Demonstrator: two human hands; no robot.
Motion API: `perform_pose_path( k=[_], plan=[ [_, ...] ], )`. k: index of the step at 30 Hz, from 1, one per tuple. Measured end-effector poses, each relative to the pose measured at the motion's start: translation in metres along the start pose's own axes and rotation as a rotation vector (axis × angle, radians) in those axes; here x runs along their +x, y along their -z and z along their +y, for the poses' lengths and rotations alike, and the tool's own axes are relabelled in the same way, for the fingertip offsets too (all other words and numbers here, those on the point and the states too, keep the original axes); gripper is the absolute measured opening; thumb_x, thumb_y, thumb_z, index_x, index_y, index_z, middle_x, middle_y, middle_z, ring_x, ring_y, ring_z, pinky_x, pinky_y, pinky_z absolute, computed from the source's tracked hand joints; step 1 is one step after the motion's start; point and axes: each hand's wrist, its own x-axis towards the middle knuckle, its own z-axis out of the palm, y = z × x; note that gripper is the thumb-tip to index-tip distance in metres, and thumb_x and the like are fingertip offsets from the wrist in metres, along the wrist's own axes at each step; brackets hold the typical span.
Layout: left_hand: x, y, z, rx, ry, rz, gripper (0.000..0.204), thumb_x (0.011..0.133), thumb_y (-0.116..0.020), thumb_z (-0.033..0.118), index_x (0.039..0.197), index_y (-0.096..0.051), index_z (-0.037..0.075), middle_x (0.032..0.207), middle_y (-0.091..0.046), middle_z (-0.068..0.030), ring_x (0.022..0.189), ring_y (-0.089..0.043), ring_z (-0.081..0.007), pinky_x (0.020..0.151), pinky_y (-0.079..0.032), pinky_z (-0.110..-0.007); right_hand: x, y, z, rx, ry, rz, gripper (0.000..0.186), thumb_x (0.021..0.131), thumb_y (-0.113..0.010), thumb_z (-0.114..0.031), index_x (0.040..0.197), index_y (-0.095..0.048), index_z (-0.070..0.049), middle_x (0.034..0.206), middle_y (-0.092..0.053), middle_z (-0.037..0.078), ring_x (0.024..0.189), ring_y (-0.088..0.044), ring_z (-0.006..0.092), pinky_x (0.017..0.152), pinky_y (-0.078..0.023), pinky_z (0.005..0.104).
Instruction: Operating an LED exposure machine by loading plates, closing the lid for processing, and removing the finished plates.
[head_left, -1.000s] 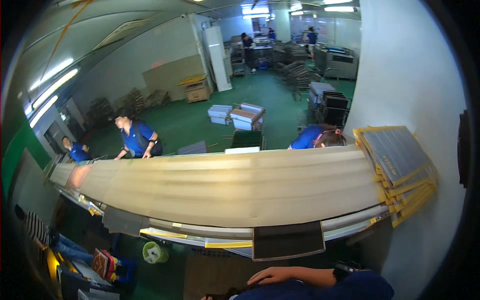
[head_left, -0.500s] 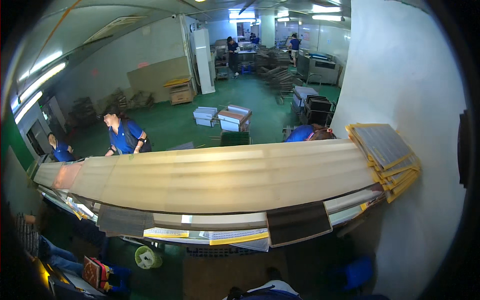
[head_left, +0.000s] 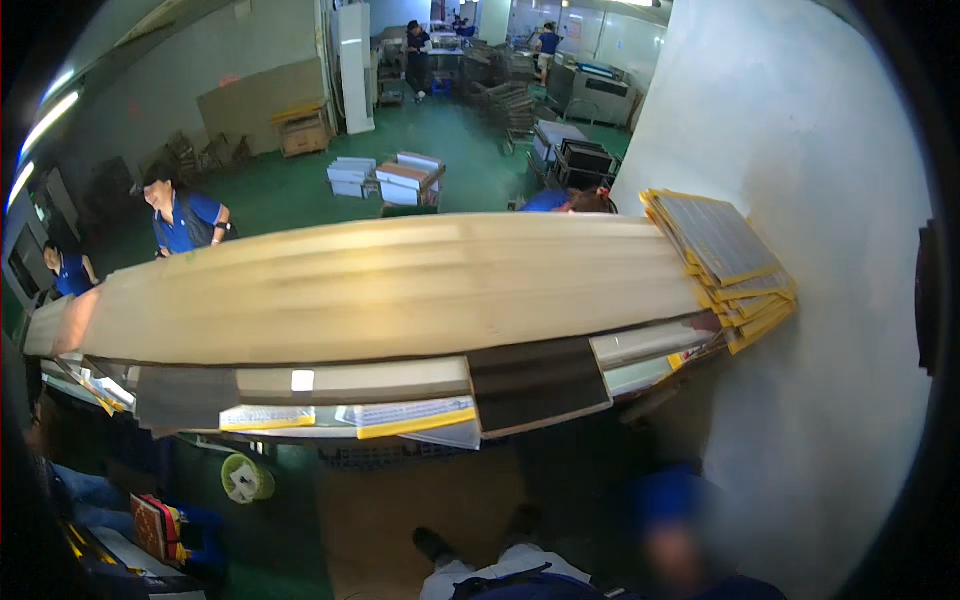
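A long bench with a pale, wavy cover [head_left: 400, 285] stretches across in front of me. On its near ledge lie a dark flat panel [head_left: 540, 385], a grey panel [head_left: 187, 398] and printed sheets with yellow edges [head_left: 415, 415]. A blurred skin-coloured shape, apparently my right hand [head_left: 676, 555], shows low on the right by a dark blue sleeve. It is nearest to a blue stool-like object [head_left: 668, 492], also blurred; contact and fingers cannot be made out. My left hand is out of sight.
Yellow-edged frames [head_left: 720, 250] are stacked at the bench's right end, beside a white wall [head_left: 790, 200]. A green bin [head_left: 247, 478] stands below the bench. Several people in blue stand beyond it, with racks [head_left: 408, 180] on the green floor. Someone sits at lower left.
The view has tipped downward and turned right, so the bench sits higher and more to the left. My legs and shoes show more fully. The blurred skin-coloured shape has appeared at lower right.
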Motion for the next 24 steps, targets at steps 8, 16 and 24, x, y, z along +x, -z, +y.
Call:
perform_pose_path(
  k=[8, 16, 24],
  plan=[
    [-0.052, -0.057, -0.027, 0.142, 0.096, -0.070, 0.044, 0.092, -0.048, 0.051, 0.102, -0.067, 0.012, 0.096, -0.071, -0.0161, 0.088, -0.067, -0.0319, 0.082, -0.047, -0.047, -0.043, 0.016, 0.048, 0.130, -0.020, -0.324, 0.036, 0.101, -0.047, -0.035, 0.125, -0.053, -0.010, 0.096, -0.062, 0.006, 0.078, -0.063, 0.0184, 0.065, -0.051, 0.0350],
    [-0.076, -0.043, -0.012, 0.339, -0.099, -0.105, 0.040, 0.092, -0.046, 0.046, 0.120, -0.058, 0.019, 0.113, -0.063, -0.0134, 0.102, -0.062, -0.0329, 0.084, -0.046, -0.050, -0.036, 0.054, 0.223, -1.646, 1.598, -0.351, 0.033, 0.100, -0.048, -0.041, 0.106, -0.062, -0.011, 0.088, -0.060, 0.004, 0.077, -0.057, 0.0171, 0.069, -0.047, 0.0322],
    [-0.053, -0.114, -0.069, 0.336, -0.302, 0.005, 0.042, 0.089, -0.049, 0.043, 0.124, -0.055, 0.021, 0.114, -0.062, -0.0069, 0.101, -0.062, -0.0292, 0.078, -0.045, -0.052, -0.013, 0.047, 0.262, -2.059, 2.326, 0.547, 0.034, 0.102, -0.045, -0.039, 0.100, -0.061, -0.009, 0.081, -0.052, 0.001, 0.072, -0.050, 0.0172, 0.068, -0.043, 0.0353]
  ],
)
